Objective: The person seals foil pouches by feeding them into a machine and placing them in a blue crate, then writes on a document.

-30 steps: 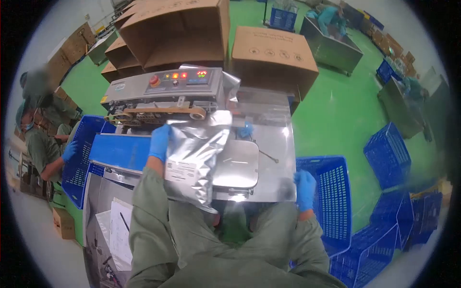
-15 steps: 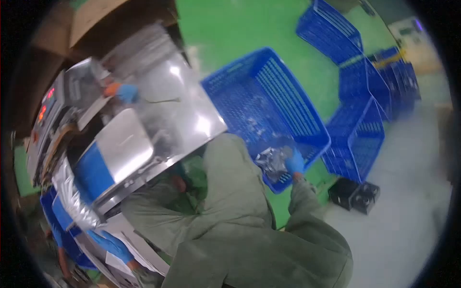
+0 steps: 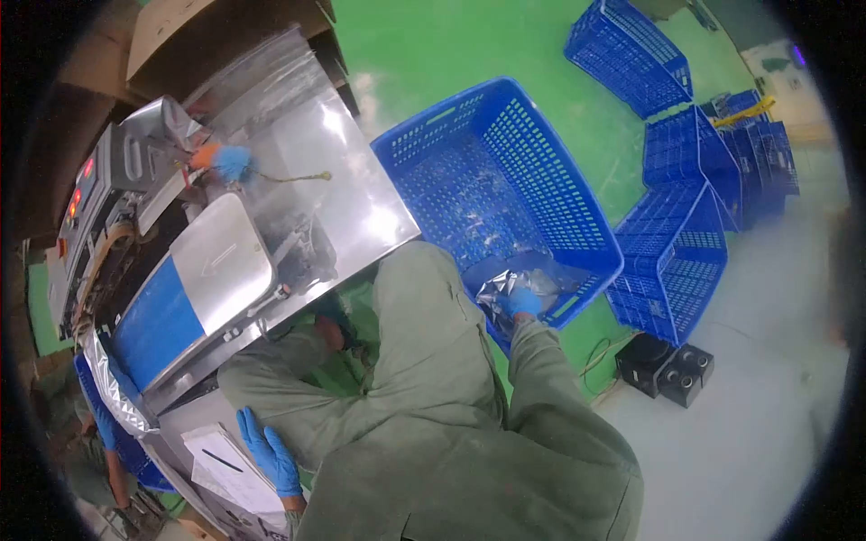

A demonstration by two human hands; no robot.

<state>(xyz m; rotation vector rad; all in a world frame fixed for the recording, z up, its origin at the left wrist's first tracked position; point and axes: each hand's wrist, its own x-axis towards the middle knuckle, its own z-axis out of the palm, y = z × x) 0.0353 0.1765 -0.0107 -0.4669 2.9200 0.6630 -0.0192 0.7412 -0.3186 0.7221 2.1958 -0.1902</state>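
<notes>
My right hand [image 3: 520, 303], in a blue glove, reaches into the near end of a large blue plastic basket [image 3: 577, 212]. Its fingers close on a crumpled silver foil pouch [image 3: 492, 287] lying there; the fingertips are partly hidden. My left hand [image 3: 271, 458], also gloved in blue, is open with fingers stretched out, over papers [image 3: 227, 469] beside my leg. Left of it, another silver foil pouch [image 3: 117, 392] hangs at the end of a blue conveyor belt [image 3: 161, 320] on a sealing machine [image 3: 113, 185].
A metal table [image 3: 347, 194] carries the machine and an orange-and-blue duster [image 3: 225, 160]. More blue baskets [image 3: 672, 261] stand on the floor at right, near a black box with round fittings [image 3: 686, 374]. Another person's gloved hand [image 3: 105, 428] shows at far left.
My left hand has drawn back from the hanging pouch, rightward over the papers. My right hand has shifted slightly left within the basket, onto the foil. The hanging pouch has moved slightly left.
</notes>
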